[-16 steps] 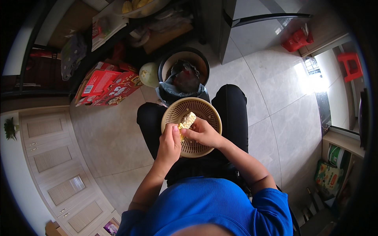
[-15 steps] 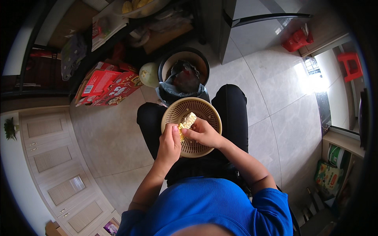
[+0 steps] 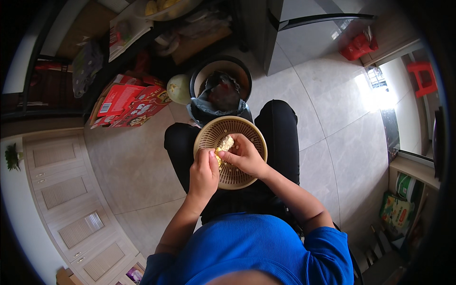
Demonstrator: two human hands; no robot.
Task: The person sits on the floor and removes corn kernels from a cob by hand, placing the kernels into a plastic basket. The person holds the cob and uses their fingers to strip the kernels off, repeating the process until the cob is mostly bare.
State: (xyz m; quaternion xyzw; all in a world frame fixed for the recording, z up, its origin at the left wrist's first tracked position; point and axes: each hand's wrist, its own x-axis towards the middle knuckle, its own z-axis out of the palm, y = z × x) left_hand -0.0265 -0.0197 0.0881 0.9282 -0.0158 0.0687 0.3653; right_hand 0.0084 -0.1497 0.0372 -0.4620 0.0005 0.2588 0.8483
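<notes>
An ear of corn (image 3: 226, 143) is held tilted between my two hands, its far end pale and stripped, its near part still yellow with kernels. My left hand (image 3: 205, 172) closes round the near end. With its fingers wrapped along the far part, my right hand (image 3: 244, 156) presses its thumb against the kernels. Below both hands a round tan slotted basket (image 3: 205, 134) rests on my lap between my thighs. A few pale bits lie inside it; my hands hide part of its bottom.
Just beyond the basket stands a dark-rimmed bin (image 3: 246, 71) with a dark plastic bag (image 3: 199, 107). A pale green round gourd or melon (image 3: 179, 89) and red cardboard boxes (image 3: 137, 107) sit left of it. A grey refrigerator (image 3: 304, 42) stands far right.
My right hand has shifted slightly along the corn, covering more of its far end, and its thumb has moved. The left hand keeps its hold. The basket stays on my lap.
</notes>
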